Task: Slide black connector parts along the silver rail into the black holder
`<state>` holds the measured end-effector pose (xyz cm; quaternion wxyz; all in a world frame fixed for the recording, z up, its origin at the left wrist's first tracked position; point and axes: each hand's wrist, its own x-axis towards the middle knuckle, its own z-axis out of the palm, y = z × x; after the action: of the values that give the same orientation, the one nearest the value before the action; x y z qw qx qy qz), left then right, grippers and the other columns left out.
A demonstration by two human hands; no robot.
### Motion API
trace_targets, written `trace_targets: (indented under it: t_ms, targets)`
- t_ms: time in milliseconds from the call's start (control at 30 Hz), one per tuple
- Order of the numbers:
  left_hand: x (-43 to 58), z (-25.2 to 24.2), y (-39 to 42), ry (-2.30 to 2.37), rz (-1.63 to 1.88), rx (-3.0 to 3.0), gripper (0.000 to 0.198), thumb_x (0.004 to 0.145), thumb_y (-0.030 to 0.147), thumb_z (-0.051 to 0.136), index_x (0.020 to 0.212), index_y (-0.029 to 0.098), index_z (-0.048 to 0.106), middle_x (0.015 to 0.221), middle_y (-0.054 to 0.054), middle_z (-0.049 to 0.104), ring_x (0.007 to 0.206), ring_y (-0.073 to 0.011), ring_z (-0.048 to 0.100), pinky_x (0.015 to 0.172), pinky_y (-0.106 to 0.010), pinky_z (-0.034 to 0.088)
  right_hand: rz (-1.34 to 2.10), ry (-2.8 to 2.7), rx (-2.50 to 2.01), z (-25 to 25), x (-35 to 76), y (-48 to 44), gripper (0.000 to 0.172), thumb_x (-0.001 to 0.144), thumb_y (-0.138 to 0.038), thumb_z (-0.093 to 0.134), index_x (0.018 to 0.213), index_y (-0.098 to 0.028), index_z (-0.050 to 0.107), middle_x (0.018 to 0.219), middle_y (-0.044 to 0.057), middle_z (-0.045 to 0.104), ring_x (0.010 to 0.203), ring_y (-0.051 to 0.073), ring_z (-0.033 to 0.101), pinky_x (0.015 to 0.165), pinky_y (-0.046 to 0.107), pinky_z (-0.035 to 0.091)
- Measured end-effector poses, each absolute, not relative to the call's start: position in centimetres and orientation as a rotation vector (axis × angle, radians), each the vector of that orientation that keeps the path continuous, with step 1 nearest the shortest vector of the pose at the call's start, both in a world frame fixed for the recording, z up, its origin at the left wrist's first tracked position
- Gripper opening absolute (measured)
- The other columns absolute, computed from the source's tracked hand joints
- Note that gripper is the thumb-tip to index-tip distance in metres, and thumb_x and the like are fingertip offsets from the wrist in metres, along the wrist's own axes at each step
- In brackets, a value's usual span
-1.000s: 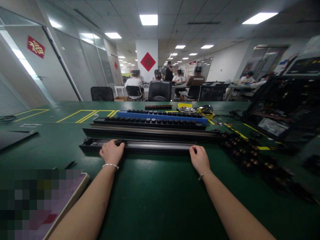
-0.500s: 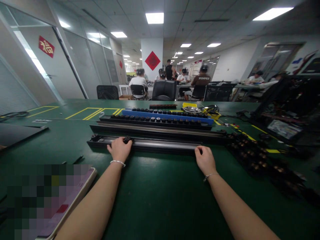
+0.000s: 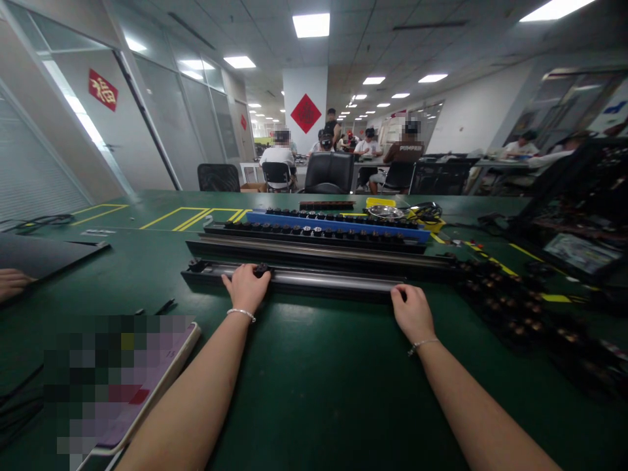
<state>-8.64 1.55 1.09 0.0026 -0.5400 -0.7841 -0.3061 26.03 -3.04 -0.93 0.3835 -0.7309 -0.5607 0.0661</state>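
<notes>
A long black rail with a shiny metal channel (image 3: 328,280) lies crosswise before me on the green table. My left hand (image 3: 248,288) is closed around a small black part (image 3: 263,268) sitting on the rail's left portion. My right hand (image 3: 411,307) pinches the rail's right end between thumb and fingers. Another small black piece (image 3: 197,264) sits at the rail's far left end. Just behind lies a second long rail (image 3: 324,250), parallel to the first.
Beyond are rows of black parts on a blue strip (image 3: 338,226). Many black parts with coppery spots (image 3: 515,307) are heaped at right. A phone (image 3: 161,373) lies front left. Another person's hand (image 3: 14,284) rests at the left edge. A metal dish (image 3: 386,211) stands farther back.
The view has shifted slightly, so the scene sits farther right. Another person's hand shows more at the left edge. Both my hands keep their places on the rail.
</notes>
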Motion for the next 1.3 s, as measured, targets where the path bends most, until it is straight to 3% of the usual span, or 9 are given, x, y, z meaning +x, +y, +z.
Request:
trace_targets:
  t_ms: [567, 1300]
  targets:
    - [-7.9, 1.3, 1.2, -2.377, -0.960, -1.831, 0.030, 0.073, 0.047, 0.049, 0.087, 0.023, 0.062, 0.100, -0.006, 0.065, 0.103, -0.0270, 0.053, 0.103, -0.064, 0.001, 0.221, -1.417, -1.909, -0.7, 25.9, -3.2, 0.034, 0.081, -0.041, 0.036, 0.089, -0.018, 0.059, 0.102, 0.009, 0.054, 0.093, 0.021, 0.051, 0.080, 0.033, 0.040]
    - [-6.9, 0.9, 1.1, -2.272, -0.840, -1.943, 0.034, 0.077, 0.044, 0.046, 0.097, 0.022, 0.061, 0.120, -0.011, 0.056, 0.120, -0.0296, 0.041, 0.100, -0.066, 0.010, 0.164, -1.435, -1.851, -1.0, 25.8, -3.1, 0.030, 0.081, -0.038, 0.036, 0.085, -0.018, 0.058, 0.097, 0.009, 0.053, 0.092, 0.020, 0.051, 0.084, 0.032, 0.039]
